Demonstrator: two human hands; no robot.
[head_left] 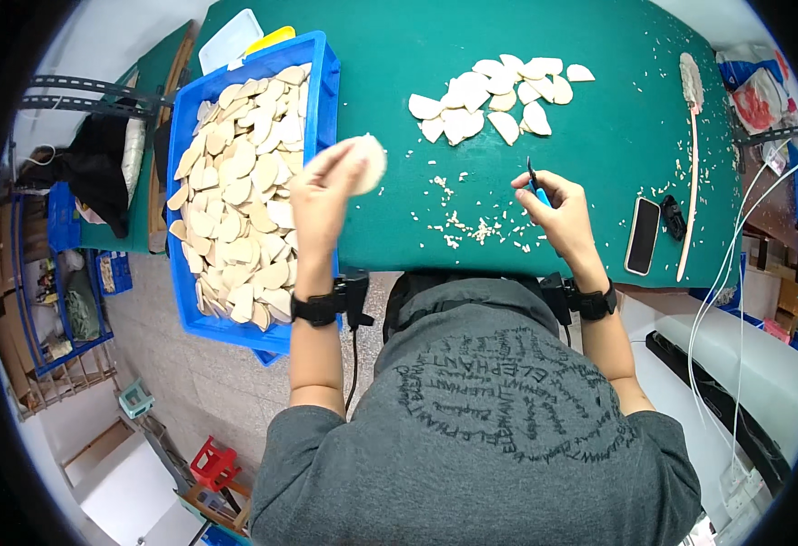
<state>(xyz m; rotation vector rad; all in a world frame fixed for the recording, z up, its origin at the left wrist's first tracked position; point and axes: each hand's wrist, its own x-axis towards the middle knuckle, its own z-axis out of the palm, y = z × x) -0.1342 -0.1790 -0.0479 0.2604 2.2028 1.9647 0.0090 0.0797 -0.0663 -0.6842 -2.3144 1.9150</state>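
Observation:
Between the thumb and fingers of my left hand [319,193] is a flat cream-coloured pad [371,166] with a rounded edge, held just right of the blue crate. My right hand [561,215] is closed round a small pair of snips [540,191] with a blue handle and dark blades pointing away from me. The blue crate [323,91] at the left is heaped with similar pads [240,191]. A loose group of half-round pads [461,95] lies on the far part of the green table [381,241]. What the pads are made of I cannot tell.
Small cream scraps [481,229] are scattered between my hands. Right of my right hand lie a phone [642,237], a small black object [673,217] and a long pink-handled brush [693,173]. White cables [736,238] hang past the table's right edge. A red stool [214,462] stands on the floor.

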